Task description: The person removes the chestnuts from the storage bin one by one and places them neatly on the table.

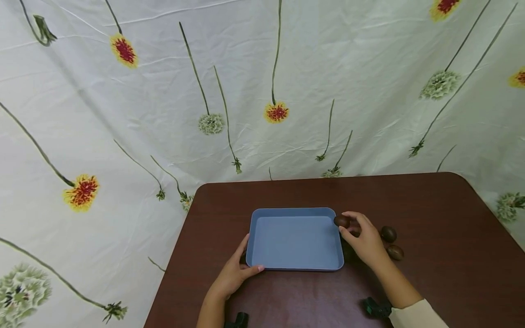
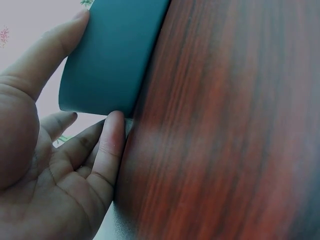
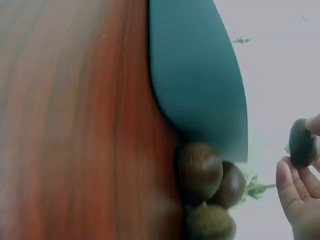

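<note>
A shallow blue tray (image 1: 295,269) lies on the table with nothing in it. My left hand (image 1: 231,278) holds its near left corner, the thumb at the front rim and the fingers along the left side. In the left wrist view, the little finger of the left hand (image 2: 65,165) touches the tray's outer wall (image 2: 110,60). My right hand (image 1: 367,241) pinches a dark brown chestnut (image 1: 342,221) between thumb and fingers, right at the tray's right rim. In the right wrist view that chestnut (image 3: 302,144) is raised higher than the tray's wall (image 3: 200,75).
Several more chestnuts lie to the right of the tray, one (image 1: 388,233) beside the right hand and another (image 1: 395,252) near the wrist. The dark brown wooden table (image 1: 443,218) extends to the right. Behind it hangs a white flower-printed cloth (image 1: 369,68).
</note>
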`<state>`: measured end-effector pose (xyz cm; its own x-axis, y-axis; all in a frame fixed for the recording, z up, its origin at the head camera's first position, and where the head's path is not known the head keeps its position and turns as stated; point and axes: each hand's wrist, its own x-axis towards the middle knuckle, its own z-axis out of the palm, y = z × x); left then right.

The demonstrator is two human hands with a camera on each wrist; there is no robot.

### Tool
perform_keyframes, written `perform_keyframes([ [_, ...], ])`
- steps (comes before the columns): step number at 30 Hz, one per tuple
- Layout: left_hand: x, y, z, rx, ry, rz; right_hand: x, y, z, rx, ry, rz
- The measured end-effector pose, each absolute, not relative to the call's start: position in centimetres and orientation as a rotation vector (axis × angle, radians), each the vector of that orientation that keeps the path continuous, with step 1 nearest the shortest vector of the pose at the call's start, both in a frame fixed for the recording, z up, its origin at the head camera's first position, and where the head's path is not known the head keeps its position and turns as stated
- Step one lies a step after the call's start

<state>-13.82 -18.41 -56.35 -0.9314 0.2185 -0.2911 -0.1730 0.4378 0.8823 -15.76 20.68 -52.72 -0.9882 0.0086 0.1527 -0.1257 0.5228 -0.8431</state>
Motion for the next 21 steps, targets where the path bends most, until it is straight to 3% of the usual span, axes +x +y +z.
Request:
perform_keyframes([
  [21, -13.6, -18.3, -56.1, 0.057, 2.324, 1.508, -10.7, 27.1, -53.1, -0.066, -2.664, 1.305],
])
